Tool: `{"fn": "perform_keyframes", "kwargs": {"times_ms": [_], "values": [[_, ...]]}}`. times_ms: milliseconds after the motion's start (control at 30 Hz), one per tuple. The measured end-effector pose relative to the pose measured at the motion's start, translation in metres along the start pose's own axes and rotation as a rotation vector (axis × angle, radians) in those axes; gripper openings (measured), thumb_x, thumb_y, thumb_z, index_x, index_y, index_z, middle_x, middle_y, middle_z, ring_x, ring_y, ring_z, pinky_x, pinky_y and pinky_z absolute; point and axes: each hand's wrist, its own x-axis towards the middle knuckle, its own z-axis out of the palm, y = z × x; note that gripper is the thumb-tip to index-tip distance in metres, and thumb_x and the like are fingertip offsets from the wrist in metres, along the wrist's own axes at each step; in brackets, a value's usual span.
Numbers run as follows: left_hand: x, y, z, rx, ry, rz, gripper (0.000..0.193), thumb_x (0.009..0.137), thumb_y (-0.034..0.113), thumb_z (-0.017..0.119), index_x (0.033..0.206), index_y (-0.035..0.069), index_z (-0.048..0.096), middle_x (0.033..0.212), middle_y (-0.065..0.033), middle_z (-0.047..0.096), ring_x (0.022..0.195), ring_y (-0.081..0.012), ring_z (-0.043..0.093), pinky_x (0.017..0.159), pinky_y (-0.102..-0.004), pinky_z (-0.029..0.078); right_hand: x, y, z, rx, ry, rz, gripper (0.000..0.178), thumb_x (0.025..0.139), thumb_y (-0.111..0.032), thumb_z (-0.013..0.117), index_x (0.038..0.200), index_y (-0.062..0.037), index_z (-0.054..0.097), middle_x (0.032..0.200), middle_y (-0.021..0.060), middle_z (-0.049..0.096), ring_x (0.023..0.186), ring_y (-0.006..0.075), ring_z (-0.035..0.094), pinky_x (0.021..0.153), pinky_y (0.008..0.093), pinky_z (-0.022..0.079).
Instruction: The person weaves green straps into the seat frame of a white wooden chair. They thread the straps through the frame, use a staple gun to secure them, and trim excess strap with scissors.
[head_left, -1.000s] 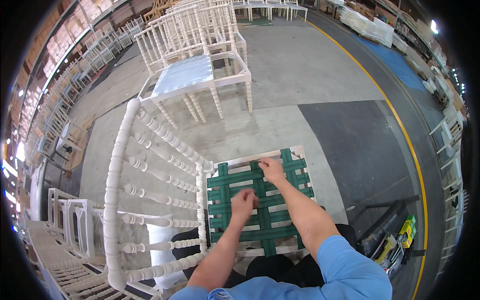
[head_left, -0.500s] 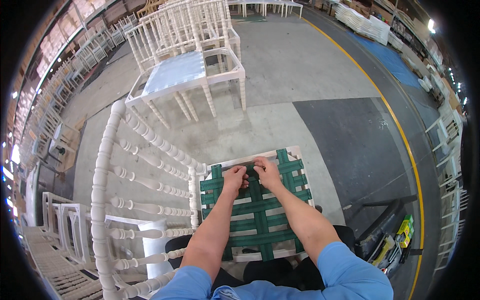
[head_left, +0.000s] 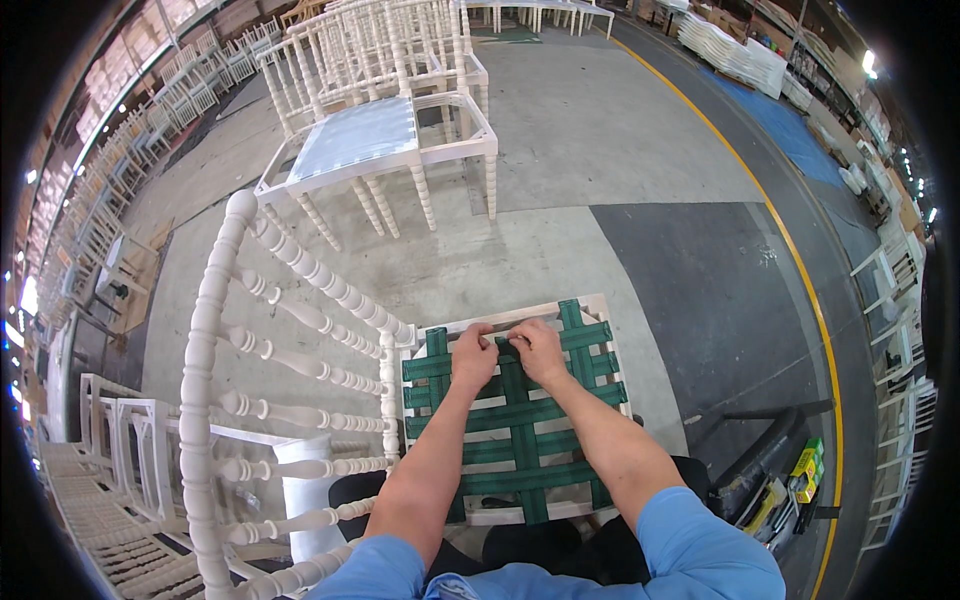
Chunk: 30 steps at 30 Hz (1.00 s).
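Note:
In front of me a white wooden chair lies with its turned-spindle back (head_left: 205,340) on my left. Across its seat frame (head_left: 596,304) runs a lattice of woven green webbing straps (head_left: 524,448). At the far rail, my left hand (head_left: 474,358) is closed in a pinch on the webbing strap at the middle. Close beside it, my right hand (head_left: 538,350) pinches the same strap's far end. The fingertips of the two hands nearly meet, and they partly hide the strap end.
Beyond stand several white chairs (head_left: 455,150), one with a pale blue seat panel (head_left: 365,135). At right, a black tray-like holder (head_left: 755,460) carries tools and a green-yellow box (head_left: 808,470). More chair frames (head_left: 130,440) stand at left.
My left hand has shifted slightly up toward the far rail, its fingers now nearer the rail. The right hand stays almost in place. The whole view has shifted a little.

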Motion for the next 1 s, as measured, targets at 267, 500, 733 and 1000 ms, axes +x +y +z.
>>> {"fn": "perform_keyframes", "kwargs": {"times_ms": [267,500,733,1000], "values": [[-0.011,0.015,0.008,0.250,0.075,0.026,0.023,0.093,0.019,0.073,0.116,0.015,0.073,0.112,-0.0109,0.069,0.114,-0.0331,0.066,0.098,-0.0469,0.053,0.018,0.003,0.005,-0.053,-0.066,0.045,0.008,0.089,-0.014,0.075,0.094,-0.0085,0.076,0.100,0.0130,0.069,0.097,0.0352,0.067,0.087,0.0479,0.052],[-0.023,0.009,0.022,0.422,0.233,0.345,0.034,0.096,0.018,0.067,0.128,0.009,0.070,0.135,-0.0063,0.066,0.133,-0.0370,0.054,0.117,-0.0581,0.035,0.053,0.004,0.027,-0.274,-0.058,0.173,0.009,0.091,-0.017,0.073,0.093,-0.0091,0.077,0.101,0.0167,0.068,0.098,0.0376,0.068,0.088,0.0492,0.054],[-0.023,-0.010,0.021,0.708,0.102,0.300,0.054,0.108,0.035,0.050,0.158,0.015,0.049,0.168,-0.0022,0.040,0.157,-0.0425,0.028,0.128,-0.0642,0.015,0.057,-0.008,0.040,-0.204,-0.074,0.299,0.011,0.090,-0.018,0.075,0.093,-0.0078,0.077,0.102,0.0172,0.071,0.098,0.0372,0.069,0.087,0.0467,0.055],[-0.023,-0.004,0.028,0.773,0.067,0.278,0.059,0.109,0.041,0.046,0.164,0.020,0.041,0.173,0.0039,0.033,0.159,-0.0418,0.024,0.129,-0.0645,0.012,0.030,0.011,-0.038,0.204,0.151,0.295,0.025,0.093,-0.018,0.077,0.115,-0.0054,0.076,0.103,0.0101,0.075,0.093,0.0211,0.071,0.086,0.0344,0.056]]}}
